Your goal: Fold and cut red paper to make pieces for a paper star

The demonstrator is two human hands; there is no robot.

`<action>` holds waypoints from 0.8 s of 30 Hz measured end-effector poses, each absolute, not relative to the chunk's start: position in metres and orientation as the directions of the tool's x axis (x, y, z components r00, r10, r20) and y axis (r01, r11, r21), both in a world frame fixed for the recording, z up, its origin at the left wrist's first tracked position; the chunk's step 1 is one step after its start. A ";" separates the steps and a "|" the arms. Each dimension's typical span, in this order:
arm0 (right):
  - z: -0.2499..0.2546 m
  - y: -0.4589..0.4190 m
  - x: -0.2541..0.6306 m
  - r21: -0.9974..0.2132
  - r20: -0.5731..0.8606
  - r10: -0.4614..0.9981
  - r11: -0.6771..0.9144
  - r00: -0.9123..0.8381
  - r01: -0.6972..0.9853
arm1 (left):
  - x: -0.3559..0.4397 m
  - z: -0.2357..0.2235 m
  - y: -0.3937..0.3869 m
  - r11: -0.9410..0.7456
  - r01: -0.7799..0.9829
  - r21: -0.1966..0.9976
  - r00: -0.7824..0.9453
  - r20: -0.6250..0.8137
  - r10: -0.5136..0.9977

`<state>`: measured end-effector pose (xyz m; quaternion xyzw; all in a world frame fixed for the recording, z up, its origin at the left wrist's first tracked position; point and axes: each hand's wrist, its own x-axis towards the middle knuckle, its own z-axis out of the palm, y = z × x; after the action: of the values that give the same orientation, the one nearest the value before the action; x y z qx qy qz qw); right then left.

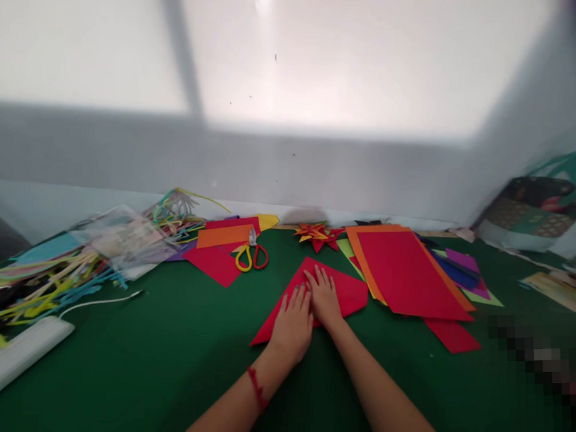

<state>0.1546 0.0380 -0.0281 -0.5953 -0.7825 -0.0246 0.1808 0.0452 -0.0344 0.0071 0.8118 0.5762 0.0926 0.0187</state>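
Observation:
A folded piece of red paper [350,292] lies on the green tabletop in front of me, with a pointed corner at the lower left and another at the top. My left hand [291,320] rests flat on its left half, fingers stretched forward; a red string bracelet is on that wrist. Beside it, my right hand [325,295] presses on the middle of the paper with fingers extended, and the two hands touch or nearly touch. Part of the paper is hidden under both palms. Neither hand grips anything.
Scissors [252,255] with yellow and red handles lie behind the paper. A red-orange paper star [317,235] sits farther back. To the right is a stack of red and orange sheets [408,275]. Pipe cleaners [82,277] and a white power strip [31,351] occupy the left.

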 end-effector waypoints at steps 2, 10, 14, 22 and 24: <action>-0.028 0.038 0.156 -0.175 0.296 0.926 0.294 -0.234 0.940 | 0.055 -0.005 -0.022 -0.323 0.934 0.149 0.304 0.139 0.942; -0.032 0.041 0.153 -0.208 0.313 0.927 0.278 -0.206 0.938 | 0.050 -0.025 -0.018 -0.237 0.955 0.176 0.209 0.160 0.965; -0.033 0.042 0.154 -0.230 0.318 0.928 0.274 -0.194 0.934 | 0.051 -0.026 -0.018 -0.219 0.959 0.180 0.189 0.168 0.967; -0.019 0.032 0.153 -0.174 0.449 0.854 0.371 -0.262 0.912 | 0.053 -0.027 -0.016 -0.222 0.962 0.161 0.196 0.162 0.967; -0.018 0.032 0.162 -0.137 0.442 0.838 0.416 -0.320 0.899 | 0.053 -0.027 -0.017 -0.222 0.962 0.158 0.194 0.176 0.965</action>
<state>0.1615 0.0316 -0.0183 -0.5363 -0.8098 -0.0666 0.2286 0.0529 -0.0171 -0.0273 0.7727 0.6235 0.1192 0.0064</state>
